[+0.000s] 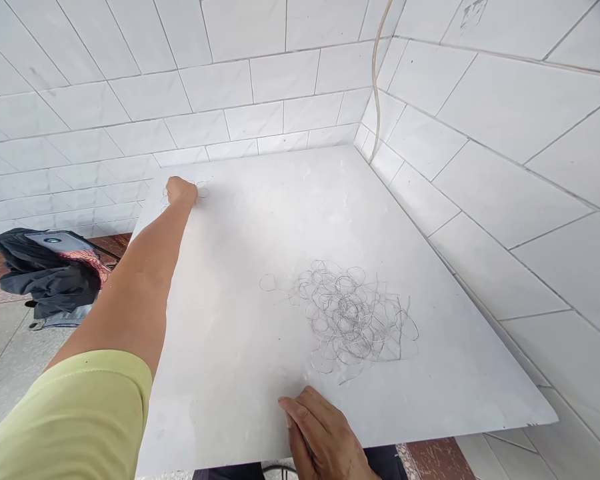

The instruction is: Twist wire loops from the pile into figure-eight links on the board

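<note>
My left hand (pixel 181 192) reaches to the far left corner of the white board (pixel 240 373). Its fingers are closed and point down, and their tips are hidden behind the hand. Thin wire loops (pixel 201 191) show on either side of it. At the near edge, my right hand (pixel 325 433) rests with thumb and fingers pressed together; anything between them is too small to see. A tangled heap of thin silvery wire loops (pixel 353 310) lies beyond that hand, towards the right. One wire loop (pixel 269 283) sticks out on the heap's left side.
White tiled walls (pixel 265 80) meet at the far right corner, bordering the board. A pale cable (pixel 375 80) hangs down there. Left of the board, dark clothing (pixel 50 283) and a phone (pixel 55 241) sit lower, above the floor (pixel 5 360).
</note>
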A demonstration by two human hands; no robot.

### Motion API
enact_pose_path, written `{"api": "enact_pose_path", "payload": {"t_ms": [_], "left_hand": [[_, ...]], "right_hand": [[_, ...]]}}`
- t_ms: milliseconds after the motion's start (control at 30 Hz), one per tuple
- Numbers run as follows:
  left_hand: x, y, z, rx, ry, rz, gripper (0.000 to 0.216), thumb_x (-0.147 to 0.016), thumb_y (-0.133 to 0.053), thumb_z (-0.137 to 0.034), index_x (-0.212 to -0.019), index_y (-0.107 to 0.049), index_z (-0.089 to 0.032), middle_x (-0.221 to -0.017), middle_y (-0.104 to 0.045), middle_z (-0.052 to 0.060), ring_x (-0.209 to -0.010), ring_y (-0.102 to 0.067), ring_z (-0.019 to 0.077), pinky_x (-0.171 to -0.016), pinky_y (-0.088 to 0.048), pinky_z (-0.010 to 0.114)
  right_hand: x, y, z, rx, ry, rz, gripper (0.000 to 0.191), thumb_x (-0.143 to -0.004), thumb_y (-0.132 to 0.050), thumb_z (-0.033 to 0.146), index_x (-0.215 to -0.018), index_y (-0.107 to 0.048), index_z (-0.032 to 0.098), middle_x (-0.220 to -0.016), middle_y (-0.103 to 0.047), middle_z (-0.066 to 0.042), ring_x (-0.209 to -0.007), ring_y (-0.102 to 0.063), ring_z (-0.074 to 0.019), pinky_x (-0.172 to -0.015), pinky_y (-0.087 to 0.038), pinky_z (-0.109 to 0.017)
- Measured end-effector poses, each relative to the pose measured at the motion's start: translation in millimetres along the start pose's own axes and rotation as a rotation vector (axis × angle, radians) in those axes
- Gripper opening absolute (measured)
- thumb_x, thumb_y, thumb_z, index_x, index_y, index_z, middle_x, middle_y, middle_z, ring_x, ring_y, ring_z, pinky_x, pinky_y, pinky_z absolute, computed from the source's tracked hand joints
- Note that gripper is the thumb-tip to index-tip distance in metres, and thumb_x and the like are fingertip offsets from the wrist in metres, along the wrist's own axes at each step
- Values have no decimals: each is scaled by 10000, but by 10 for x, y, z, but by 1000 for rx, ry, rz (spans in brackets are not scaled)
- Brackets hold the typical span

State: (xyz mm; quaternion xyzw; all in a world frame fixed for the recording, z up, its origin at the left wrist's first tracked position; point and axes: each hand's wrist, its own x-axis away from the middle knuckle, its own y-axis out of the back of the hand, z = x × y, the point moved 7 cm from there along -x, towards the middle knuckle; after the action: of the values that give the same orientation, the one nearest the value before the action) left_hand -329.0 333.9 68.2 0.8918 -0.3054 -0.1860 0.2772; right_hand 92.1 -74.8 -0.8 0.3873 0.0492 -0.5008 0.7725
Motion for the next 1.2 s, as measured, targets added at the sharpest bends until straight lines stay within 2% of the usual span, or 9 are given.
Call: {"api": "enact_pose_path", "payload": {"t_ms": [133,267,467,600,700,867,933,1100,1200], "left_hand": [[195,286,-34,-65,68,-56,231,-847,-769,-187,-1042,-657,-134,-1110,-690,193,-1078,-708,369,-899,-564,562],[664,598,-231,-17,-19,73,104,-897,-692,-195,-993,-683,-155,-993,-693,139,-922,-718,318,-767,-577,478],[2119,885,-523,200,-297,289,231,-968,-605,-279,-1041,-745,-111,-971,-673,72,-862,-727,200,-691,-483,297],[3120,883,-272,361,-273,420,222,-944,-644,-357,-997,-783,-191,-989,-733,62,-746,-664,173,-549,-418,274],[3574,803,21,395,-178,425,196,-901,-680,-359,-912,-787,-195,-928,-749,62,-678,-647,166,-526,-423,291],[3761,687,301,354,-154,362,196,-887,-669,-364,-893,-780,-203,-824,-727,38,-670,-656,183,-635,-491,330],[3720,670,376,353,-163,311,189,-891,-662,-369,-901,-766,-211,-793,-700,20,-660,-645,179,-663,-490,333],[3621,612,512,326,-142,266,176,-895,-648,-381,-862,-719,-223,-719,-647,8,-643,-619,193,-659,-484,335],[3603,609,524,325,-143,263,173,-898,-640,-381,-861,-710,-228,-742,-668,17,-646,-624,198,-672,-495,342]], "right_hand": [[-32,10,14,27,33,-4,360,-978,-493,-16,-1287,-603,133,-830,-606,-74,-720,-537,-211,-580,-495,-344],[-44,17,-18,60,75,9,297,-995,-499,22,-1234,-617,153,-846,-629,-78,-753,-557,-224,-602,-502,-351],[-84,-68,-51,78,87,12,255,-995,-502,70,-1165,-672,156,-932,-701,-107,-859,-639,-238,-755,-567,-375],[-126,26,-125,9,28,6,232,-1013,-504,124,-1114,-707,174,-874,-711,-78,-787,-633,-203,-753,-546,-342],[-255,403,-229,-24,-40,-15,215,-1055,-518,211,-1119,-722,194,-853,-705,-55,-755,-619,-180,-753,-531,-330],[-904,1301,-599,192,-163,-80,230,-1049,-494,176,-1024,-722,173,-934,-707,-84,-854,-633,-216,-794,-493,-360],[-1289,1428,-778,314,-191,-34,247,-1030,-476,115,-1009,-720,143,-979,-694,-106,-881,-620,-223,-815,-471,-364],[-2100,1031,-1120,522,-172,241,289,-1008,-561,74,-1263,-696,92,-1250,-662,-194,-1153,-582,-298,-904,-455,-388],[-2354,754,-1238,515,-98,327,284,-896,-699,15,-1157,-742,115,-1204,-674,-163,-1133,-556,-278,-952,-446,-388]]}}
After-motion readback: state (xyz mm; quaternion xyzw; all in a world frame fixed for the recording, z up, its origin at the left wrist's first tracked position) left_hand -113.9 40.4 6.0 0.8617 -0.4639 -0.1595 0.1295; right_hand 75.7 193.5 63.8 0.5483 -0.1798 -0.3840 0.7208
